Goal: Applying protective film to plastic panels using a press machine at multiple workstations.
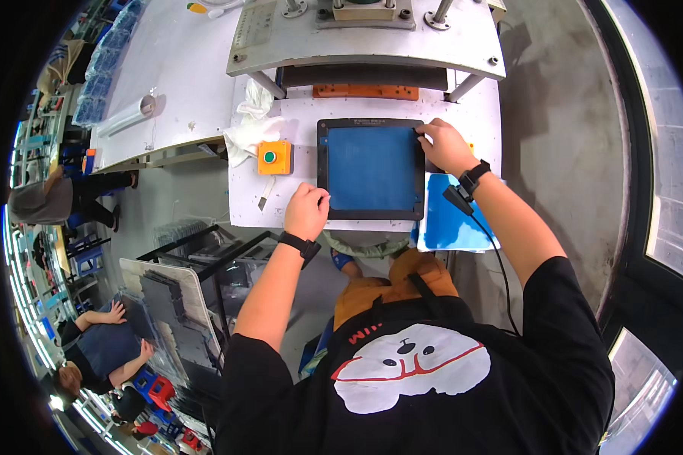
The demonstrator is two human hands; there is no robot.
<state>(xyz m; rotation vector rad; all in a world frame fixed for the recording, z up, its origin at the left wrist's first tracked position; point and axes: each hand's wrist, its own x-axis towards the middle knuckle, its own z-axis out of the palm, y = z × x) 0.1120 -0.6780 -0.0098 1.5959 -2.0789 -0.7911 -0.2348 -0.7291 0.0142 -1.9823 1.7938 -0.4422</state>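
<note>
A flat black frame (pixel 371 214) with a blue sheet (pixel 376 168) inside it lies on the white table in front of me. My left hand (pixel 306 212) is closed at the frame's lower left edge; whatever its curled fingers may hold is hidden. At the upper right corner, my right hand (pixel 448 148) has its fingertips pressed together on the frame. Left of the frame stands a yellow box with a green push button (pixel 274 158). Near it lies a small cutter knife (pixel 266 193).
A metal press (pixel 357 53) on posts stands behind the frame, with an orange bar (pixel 366 92) below it. White cloths (pixel 252 133) lie at the left. Blue sheets (pixel 451 220) sit at the right front corner. A black rack (pixel 220 265) and a seated co-worker (pixel 102 345) are at lower left.
</note>
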